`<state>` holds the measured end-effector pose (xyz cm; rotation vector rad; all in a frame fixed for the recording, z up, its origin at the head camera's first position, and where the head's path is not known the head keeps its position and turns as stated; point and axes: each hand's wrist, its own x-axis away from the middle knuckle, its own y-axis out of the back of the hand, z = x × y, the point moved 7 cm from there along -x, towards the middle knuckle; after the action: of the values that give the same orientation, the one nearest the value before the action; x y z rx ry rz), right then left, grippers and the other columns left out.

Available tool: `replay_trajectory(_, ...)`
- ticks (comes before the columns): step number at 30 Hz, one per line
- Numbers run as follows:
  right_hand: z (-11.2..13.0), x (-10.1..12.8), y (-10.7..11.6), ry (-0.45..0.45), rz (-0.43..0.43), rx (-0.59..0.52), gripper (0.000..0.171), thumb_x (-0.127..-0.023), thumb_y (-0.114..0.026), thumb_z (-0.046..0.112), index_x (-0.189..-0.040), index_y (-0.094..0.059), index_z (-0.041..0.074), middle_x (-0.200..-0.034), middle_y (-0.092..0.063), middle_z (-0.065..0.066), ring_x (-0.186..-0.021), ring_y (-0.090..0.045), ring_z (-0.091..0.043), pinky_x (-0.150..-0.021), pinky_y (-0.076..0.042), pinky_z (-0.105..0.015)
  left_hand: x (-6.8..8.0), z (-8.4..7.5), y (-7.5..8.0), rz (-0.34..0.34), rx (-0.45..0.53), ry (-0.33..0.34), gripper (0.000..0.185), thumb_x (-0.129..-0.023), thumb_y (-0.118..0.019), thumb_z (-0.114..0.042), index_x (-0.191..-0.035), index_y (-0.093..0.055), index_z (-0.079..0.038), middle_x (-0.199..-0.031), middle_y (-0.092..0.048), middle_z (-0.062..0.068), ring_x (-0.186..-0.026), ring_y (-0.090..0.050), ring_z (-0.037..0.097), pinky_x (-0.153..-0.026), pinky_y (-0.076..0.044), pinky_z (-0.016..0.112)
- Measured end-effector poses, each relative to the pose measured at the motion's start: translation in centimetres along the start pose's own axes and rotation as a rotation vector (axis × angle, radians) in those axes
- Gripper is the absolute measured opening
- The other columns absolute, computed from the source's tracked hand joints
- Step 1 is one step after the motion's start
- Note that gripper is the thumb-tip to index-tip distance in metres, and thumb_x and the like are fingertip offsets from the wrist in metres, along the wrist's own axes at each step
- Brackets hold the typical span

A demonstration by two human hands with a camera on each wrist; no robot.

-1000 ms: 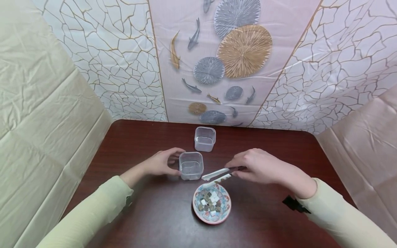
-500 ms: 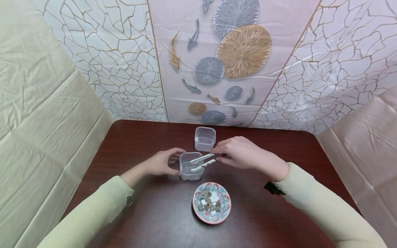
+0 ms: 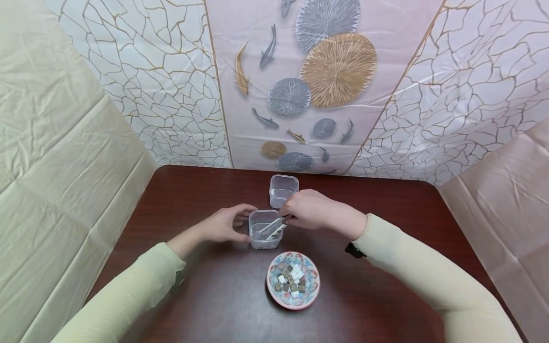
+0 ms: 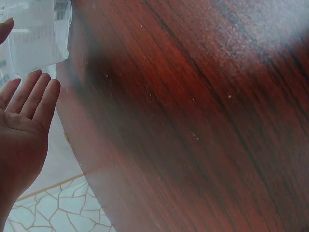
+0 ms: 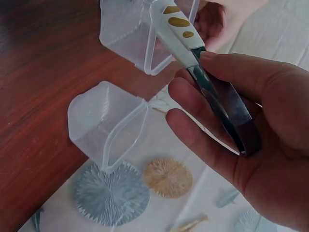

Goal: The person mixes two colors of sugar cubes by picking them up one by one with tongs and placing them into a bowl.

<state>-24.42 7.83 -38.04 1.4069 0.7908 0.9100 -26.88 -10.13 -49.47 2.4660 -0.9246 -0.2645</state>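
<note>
In the head view my right hand [image 3: 315, 212] grips a pair of small tongs [image 3: 271, 227] from the right. Their white tips dip into the nearer clear plastic container [image 3: 263, 244]. The right wrist view shows the thumb and fingers around the dark metal bow of the tongs, whose white ends [image 5: 173, 34] carry gold-brown spots. My left hand [image 3: 223, 225] rests at that container's left side, thumb at the front and fairly straight fingers [image 4: 41, 94] at the back. A patterned bowl [image 3: 293, 306] with several small brown and white cubes [image 3: 291, 280] stands in front.
A second clear container [image 3: 283, 183] stands just behind the first, partly overlapped by the right hand. The dark red-brown wooden table [image 3: 193, 305] ends at a patterned cloth backdrop [image 3: 300, 133]. Plain pale cloth [image 3: 86, 143] hangs at both sides.
The right hand has carried the tongs left and away from the bowl, and their tips have gone into the nearer container. The left hand has stayed beside it.
</note>
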Motion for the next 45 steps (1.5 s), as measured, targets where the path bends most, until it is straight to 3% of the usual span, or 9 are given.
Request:
replay_trajectory(6, 0.2, -1.1, -0.5, 0.001, 0.005, 0.014, 0.011, -0.09, -0.076, 0.005, -0.092, -0.078, 0.015, -0.083, -0.076, 0.003, -0.074, -0.069, -0.018, -0.061, -0.055, -0.04, 0.0, 0.0, 0.0, 0.003, -0.024, 0.022, 0.081, -0.082, -0.093, -0.015, -0.151, -0.052, -0.004, -0.143, -0.066, 0.018, -0.135, -0.063, 0.032, -0.112, -0.055, 0.045)
replay_trajectory(13, -0.1, -1.5, -0.8, -0.04, 0.027, 0.021, 0.018, -0.093, -0.074, 0.005, -0.104, -0.082, 0.016, -0.09, -0.078, 0.002, -0.082, -0.073, -0.018, -0.065, -0.059, -0.04, 0.1, -0.1, 0.0, 0.0, -0.017, 0.007, 0.079, -0.083, -0.092, -0.012, -0.15, -0.053, -0.002, -0.142, -0.066, 0.02, -0.135, -0.063, 0.035, -0.112, -0.055, 0.048)
replay_trajectory(18, -0.6, -1.5, -1.0, -0.057, 0.002, 0.024, 0.016, -0.093, -0.075, 0.007, -0.104, -0.083, 0.017, -0.094, -0.08, 0.002, -0.089, -0.076, -0.018, -0.07, -0.062, -0.041, 0.1, -0.3, 0.0, 0.001, 0.001, 0.01, 0.079, -0.083, -0.093, -0.012, -0.15, -0.052, -0.001, -0.142, -0.066, 0.02, -0.135, -0.062, 0.035, -0.113, -0.054, 0.049)
replay_trajectory(23, -1.1, -1.3, -1.0, -0.061, -0.008, 0.038, 0.009, -0.095, -0.076, 0.011, -0.099, -0.081, 0.017, -0.09, -0.078, 0.004, -0.085, -0.074, -0.017, -0.069, -0.06, -0.04, 0.1, -0.3, 0.0, -0.002, -0.007, 0.002, 0.08, -0.083, -0.093, -0.014, -0.15, -0.053, 0.0, -0.142, -0.066, 0.02, -0.135, -0.062, 0.035, -0.113, -0.054, 0.049)
replay_trajectory(31, -1.6, -0.7, -0.2, -0.102, 0.023, 0.001, 0.013, -0.096, -0.077, 0.012, -0.107, -0.083, 0.016, -0.097, -0.08, 0.001, -0.088, -0.075, -0.018, -0.072, -0.061, -0.04, 0.0, -0.2, 0.1, 0.004, -0.013, 0.012, 0.08, -0.083, -0.093, -0.013, -0.151, -0.052, -0.002, -0.144, -0.066, 0.018, -0.136, -0.062, 0.034, -0.113, -0.054, 0.046)
replay_trajectory(36, -1.5, -0.7, -0.9, -0.088, 0.063, 0.009, 0.012, -0.096, -0.076, 0.01, -0.105, -0.082, 0.015, -0.093, -0.078, 0.0, -0.082, -0.07, -0.016, -0.07, -0.059, -0.039, -0.1, -0.2, 0.1, 0.005, -0.011, 0.013, 0.081, -0.082, -0.093, -0.013, -0.151, -0.052, 0.0, -0.144, -0.065, 0.02, -0.136, -0.062, 0.035, -0.113, -0.054, 0.047)
replay_trajectory(45, -1.3, -1.2, -2.1, -0.074, 0.021, 0.026, 0.01, -0.094, -0.076, 0.01, -0.098, -0.082, 0.018, -0.091, -0.078, 0.006, -0.087, -0.073, -0.018, -0.071, -0.061, -0.042, -0.2, -0.3, -0.1, 0.008, -0.017, 0.011, 0.08, -0.083, -0.093, -0.012, -0.151, -0.052, -0.001, -0.143, -0.066, 0.02, -0.135, -0.062, 0.034, -0.113, -0.054, 0.047)
